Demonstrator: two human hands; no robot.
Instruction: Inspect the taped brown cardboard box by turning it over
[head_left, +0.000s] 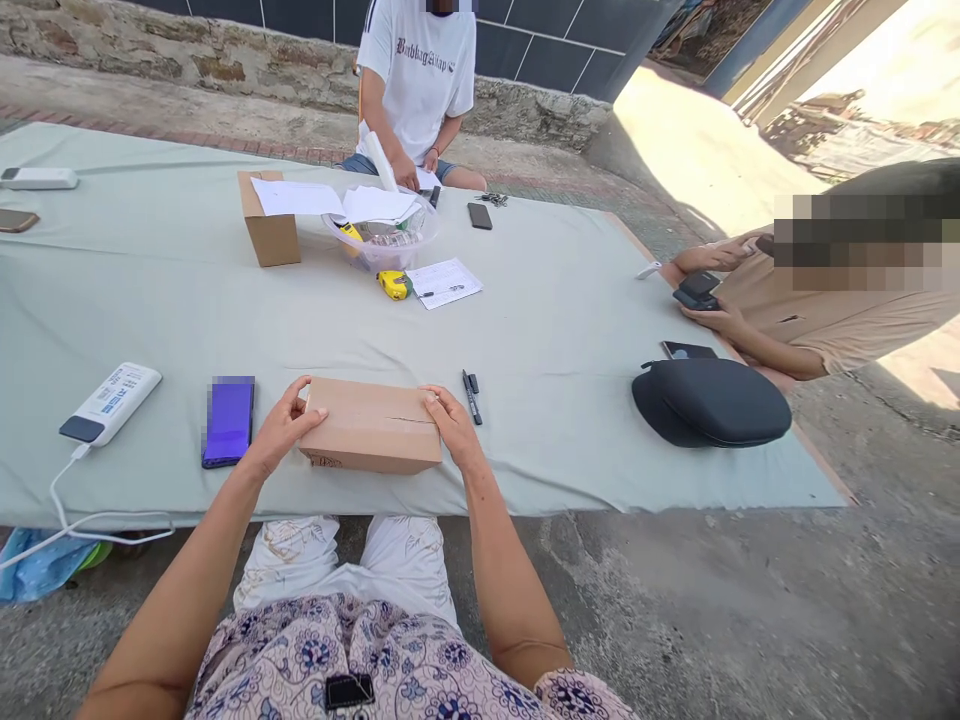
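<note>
My left hand (281,425) and my right hand (451,425) grip opposite ends of a flat cardboard box (371,425) with a taped seam along its top. The box rests on a pale green cloth-covered table (540,330). A black pen (472,397) lies just beyond my right hand. Left of my left hand is a purple phone-sized object (229,422), its surface blurred out. Further left sits a white power bank (110,403) with a cable running off the table edge.
Across the table, a seated person (416,85) handles papers near a clear plastic bowl (382,235), a second cardboard box (268,218) and a yellow tape measure (394,285). At right, a second person's hands (709,285) hold a dark phone, near a black cushioned case (709,402).
</note>
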